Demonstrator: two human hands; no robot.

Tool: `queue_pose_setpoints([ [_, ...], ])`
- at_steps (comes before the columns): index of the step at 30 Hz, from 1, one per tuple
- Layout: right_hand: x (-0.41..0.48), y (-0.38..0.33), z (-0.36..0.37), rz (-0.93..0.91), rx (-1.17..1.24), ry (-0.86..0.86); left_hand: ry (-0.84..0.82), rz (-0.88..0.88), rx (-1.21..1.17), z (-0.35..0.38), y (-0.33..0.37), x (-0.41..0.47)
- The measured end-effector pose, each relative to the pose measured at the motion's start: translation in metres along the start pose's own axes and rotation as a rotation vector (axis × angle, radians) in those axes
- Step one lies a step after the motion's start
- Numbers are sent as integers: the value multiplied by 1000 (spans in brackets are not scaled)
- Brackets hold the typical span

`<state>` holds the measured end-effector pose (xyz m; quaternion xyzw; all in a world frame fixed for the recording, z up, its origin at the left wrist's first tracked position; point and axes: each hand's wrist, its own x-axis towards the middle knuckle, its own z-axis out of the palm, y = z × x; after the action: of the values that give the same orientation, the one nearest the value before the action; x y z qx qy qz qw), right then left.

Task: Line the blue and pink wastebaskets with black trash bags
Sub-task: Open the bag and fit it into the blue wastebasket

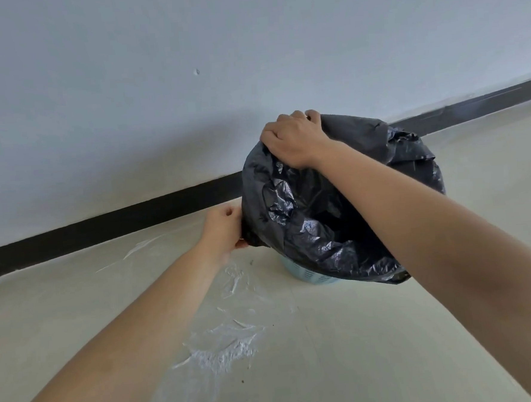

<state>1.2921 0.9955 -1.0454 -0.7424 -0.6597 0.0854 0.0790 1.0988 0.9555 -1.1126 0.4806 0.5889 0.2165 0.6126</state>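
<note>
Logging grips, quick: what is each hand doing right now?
Left hand: closed, pinching the crinkled black plastic trash bag at its left edge.
Right hand: closed, gripping the bag's far rim.

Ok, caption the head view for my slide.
Both hands, left hand and right hand, stretch a black trash bag over the blue wastebasket.

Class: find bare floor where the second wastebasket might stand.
Bare floor lies right of the black trash bag over the blue wastebasket, below the dark skirting. Left and front are crowded by both hands and white powder smears.
</note>
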Motion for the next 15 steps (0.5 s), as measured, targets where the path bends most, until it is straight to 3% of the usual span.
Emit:
queue_pose_setpoints([
  [4,0,3,-1,-32,21,27,-11,-36,127,-3,-3,2],
  [8,-23,24,-17,-50,43,175,391,262,0,-5,32,5],
  [9,-31,33,-23,-32,31,211,375,352,-20,-5,44,4],
  [11,-50,55,-35,48,10,236,163,459,69,1,64,-2],
  [13,-71,81,-43,153,-13,194,-49,477,444,9,72,-4],
  [15,-95,107,-42,248,-27,92,-112,479,851,19,73,-7],
])
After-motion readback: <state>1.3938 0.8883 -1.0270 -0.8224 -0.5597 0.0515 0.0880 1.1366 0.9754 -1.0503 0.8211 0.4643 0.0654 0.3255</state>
